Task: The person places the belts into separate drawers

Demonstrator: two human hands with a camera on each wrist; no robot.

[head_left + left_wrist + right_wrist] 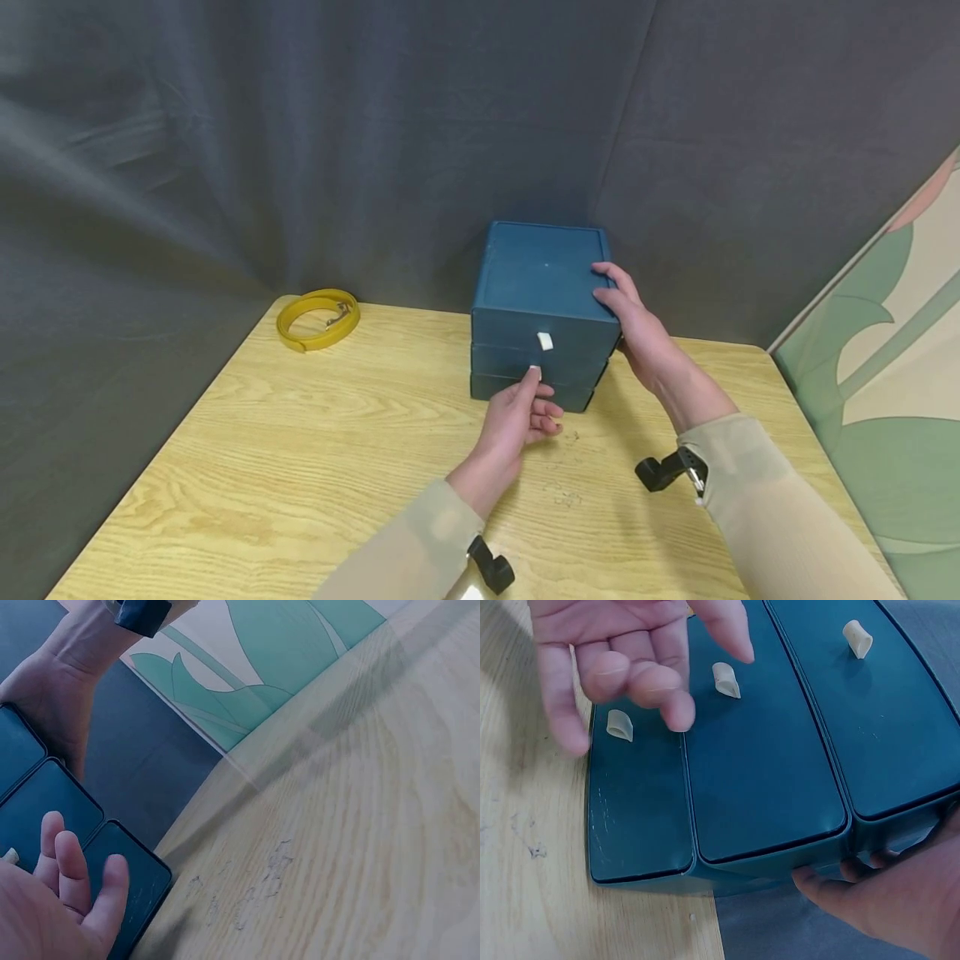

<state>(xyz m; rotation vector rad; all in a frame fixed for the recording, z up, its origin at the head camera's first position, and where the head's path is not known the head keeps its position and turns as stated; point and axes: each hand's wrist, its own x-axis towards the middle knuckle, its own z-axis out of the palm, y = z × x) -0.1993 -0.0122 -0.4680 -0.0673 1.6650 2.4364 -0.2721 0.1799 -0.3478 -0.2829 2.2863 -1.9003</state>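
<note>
A dark blue three-drawer box [551,267] stands on the table, with a small pale knob on each drawer front. My left hand [517,417] is in front of the drawers, thumb close to the middle knob [726,680]. The right wrist view shows that thumb just apart from the knob, the other fingers loosely bent with nothing in them. On the box's right side rests my right hand [641,329], its fingertips reaching over the top edge. In the left wrist view the right hand [56,705] appears behind the box's side. All three drawers look closed.
A coiled yellow belt [318,321] with a metal clasp lies at the table's back left. Dark cloth [375,167] hangs behind the wooden table [315,467]. A leaf-patterned panel [885,375] borders the right side.
</note>
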